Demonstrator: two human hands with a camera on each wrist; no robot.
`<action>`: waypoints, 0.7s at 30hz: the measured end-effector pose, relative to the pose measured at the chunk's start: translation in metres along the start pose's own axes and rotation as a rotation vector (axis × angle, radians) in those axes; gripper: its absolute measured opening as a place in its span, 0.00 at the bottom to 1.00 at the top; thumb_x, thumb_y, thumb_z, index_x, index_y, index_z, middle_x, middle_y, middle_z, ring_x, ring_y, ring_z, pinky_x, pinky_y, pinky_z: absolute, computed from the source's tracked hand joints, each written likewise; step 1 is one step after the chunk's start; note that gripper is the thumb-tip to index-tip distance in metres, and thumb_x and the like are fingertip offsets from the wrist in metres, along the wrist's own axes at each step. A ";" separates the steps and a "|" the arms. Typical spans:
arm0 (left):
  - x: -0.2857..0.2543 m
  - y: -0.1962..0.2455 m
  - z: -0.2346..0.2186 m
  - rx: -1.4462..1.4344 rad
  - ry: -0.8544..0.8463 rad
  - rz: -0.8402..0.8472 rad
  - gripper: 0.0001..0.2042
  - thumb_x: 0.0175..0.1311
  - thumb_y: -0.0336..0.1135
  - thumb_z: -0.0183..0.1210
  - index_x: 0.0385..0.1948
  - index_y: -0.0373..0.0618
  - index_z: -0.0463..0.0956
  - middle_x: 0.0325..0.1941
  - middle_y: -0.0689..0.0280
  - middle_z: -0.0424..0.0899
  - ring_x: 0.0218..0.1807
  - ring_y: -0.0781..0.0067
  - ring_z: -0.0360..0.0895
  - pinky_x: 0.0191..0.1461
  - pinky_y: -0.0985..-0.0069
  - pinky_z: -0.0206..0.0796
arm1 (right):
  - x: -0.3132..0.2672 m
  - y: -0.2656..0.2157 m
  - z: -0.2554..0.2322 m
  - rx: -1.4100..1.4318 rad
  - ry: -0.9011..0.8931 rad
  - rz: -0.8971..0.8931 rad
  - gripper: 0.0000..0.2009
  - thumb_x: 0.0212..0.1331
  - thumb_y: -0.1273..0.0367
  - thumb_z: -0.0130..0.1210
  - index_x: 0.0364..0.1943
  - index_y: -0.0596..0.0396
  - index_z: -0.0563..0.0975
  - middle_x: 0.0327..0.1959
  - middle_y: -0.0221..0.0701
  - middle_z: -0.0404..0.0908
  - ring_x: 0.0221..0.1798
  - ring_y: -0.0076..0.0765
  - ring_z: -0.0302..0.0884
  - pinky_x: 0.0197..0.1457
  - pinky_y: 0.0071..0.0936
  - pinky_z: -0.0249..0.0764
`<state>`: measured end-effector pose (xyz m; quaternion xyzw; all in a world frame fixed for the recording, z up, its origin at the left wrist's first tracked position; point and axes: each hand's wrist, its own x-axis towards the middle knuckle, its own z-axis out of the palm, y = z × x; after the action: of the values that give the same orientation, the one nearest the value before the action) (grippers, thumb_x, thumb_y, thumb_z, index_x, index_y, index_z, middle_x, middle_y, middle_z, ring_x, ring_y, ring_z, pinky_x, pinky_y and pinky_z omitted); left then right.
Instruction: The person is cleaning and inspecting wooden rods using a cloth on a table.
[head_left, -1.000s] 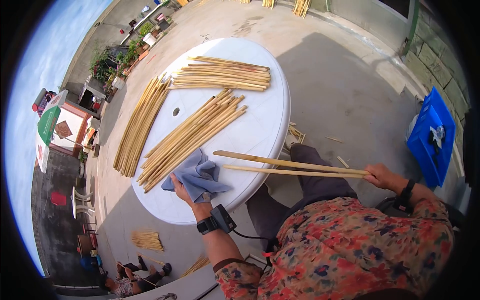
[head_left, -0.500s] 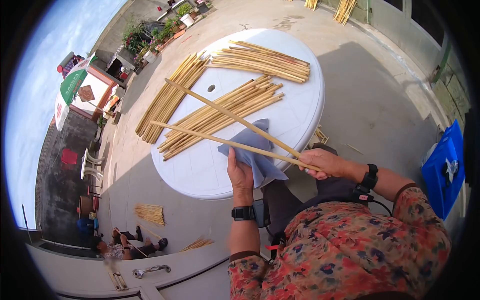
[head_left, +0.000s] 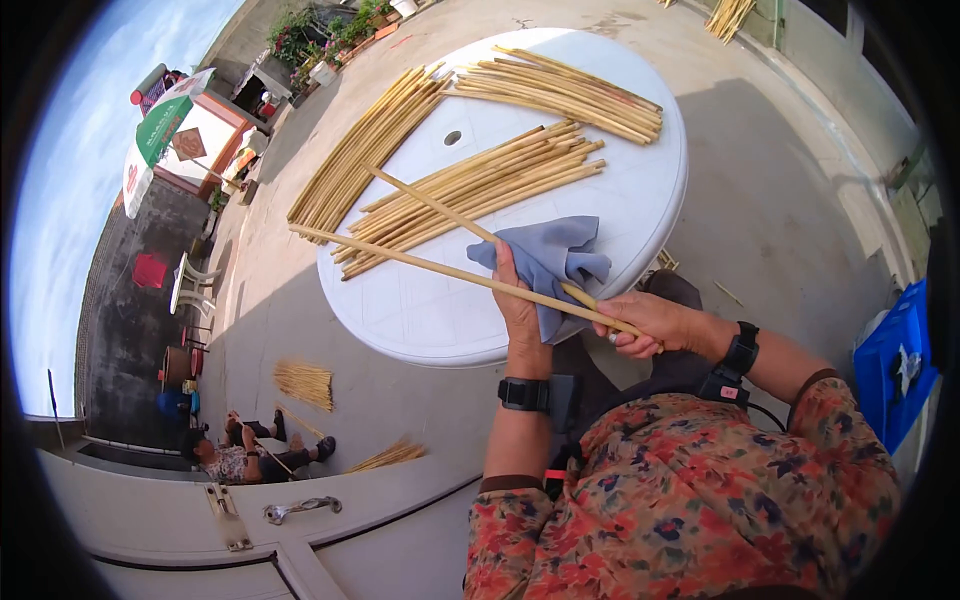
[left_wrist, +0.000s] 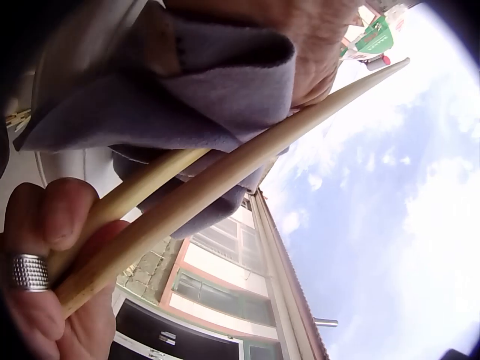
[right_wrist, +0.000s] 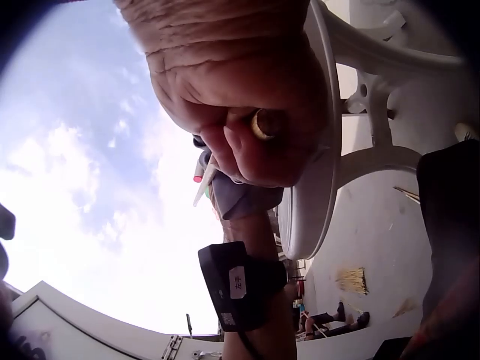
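The right hand [head_left: 645,320] clamps two sticks [head_left: 440,267] at their near ends over the table [head_left: 420,325], and the left hand [head_left: 517,312], close by, grips a cloth [head_left: 545,250] round one, where light, even pressure would work best

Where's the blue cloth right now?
In the head view, the blue cloth is in the left hand, around one stick, over the near edge of the white table, just beyond the right hand.
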<state>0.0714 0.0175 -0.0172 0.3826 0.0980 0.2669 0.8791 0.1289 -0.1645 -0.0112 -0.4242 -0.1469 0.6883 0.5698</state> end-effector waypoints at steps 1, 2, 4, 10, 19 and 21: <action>0.003 0.006 0.005 0.063 0.089 0.009 0.23 0.64 0.52 0.43 0.45 0.38 0.66 0.42 0.59 0.75 0.42 0.68 0.74 0.49 0.74 0.67 | -0.013 0.002 -0.005 -0.093 0.022 0.003 0.19 0.64 0.53 0.37 0.31 0.56 0.68 0.13 0.21 0.58 0.08 0.12 0.49 0.08 0.11 0.46; 0.013 0.010 0.002 -0.073 0.134 0.029 0.23 0.64 0.51 0.42 0.48 0.38 0.65 0.46 0.59 0.74 0.45 0.66 0.72 0.52 0.73 0.65 | -0.028 0.006 -0.012 -0.074 0.045 -0.002 0.19 0.64 0.53 0.37 0.31 0.56 0.68 0.13 0.21 0.58 0.08 0.12 0.49 0.08 0.11 0.46; 0.023 0.026 -0.008 -0.105 0.039 0.059 0.24 0.65 0.50 0.40 0.52 0.38 0.61 0.50 0.59 0.72 0.49 0.65 0.71 0.56 0.72 0.63 | -0.063 0.019 -0.028 -0.294 0.111 0.075 0.19 0.63 0.54 0.38 0.31 0.56 0.70 0.13 0.20 0.58 0.10 0.12 0.51 0.11 0.11 0.50; 0.033 0.051 -0.027 0.097 0.096 -0.002 0.27 0.65 0.54 0.36 0.56 0.40 0.58 0.54 0.59 0.68 0.53 0.65 0.68 0.58 0.70 0.60 | -0.150 0.055 -0.061 -0.669 0.331 0.028 0.20 0.64 0.54 0.35 0.30 0.54 0.74 0.13 0.18 0.57 0.16 0.12 0.54 0.16 0.12 0.53; 0.044 0.072 -0.059 0.341 0.209 0.092 0.25 0.66 0.50 0.36 0.54 0.37 0.58 0.51 0.54 0.69 0.49 0.61 0.70 0.55 0.65 0.64 | -0.217 0.094 -0.095 -0.168 0.548 -0.076 0.24 0.62 0.48 0.36 0.31 0.56 0.72 0.13 0.18 0.58 0.12 0.12 0.50 0.13 0.12 0.49; 0.037 0.055 -0.044 0.370 0.122 0.089 0.23 0.65 0.45 0.45 0.52 0.34 0.59 0.50 0.55 0.70 0.50 0.63 0.70 0.54 0.68 0.64 | -0.196 0.091 -0.097 -0.061 0.559 -0.312 0.22 0.62 0.50 0.38 0.33 0.56 0.71 0.14 0.18 0.59 0.12 0.11 0.51 0.11 0.11 0.47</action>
<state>0.0643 0.0961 -0.0062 0.5245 0.1815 0.3057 0.7736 0.1398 -0.3979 -0.0502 -0.5862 -0.0683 0.4448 0.6737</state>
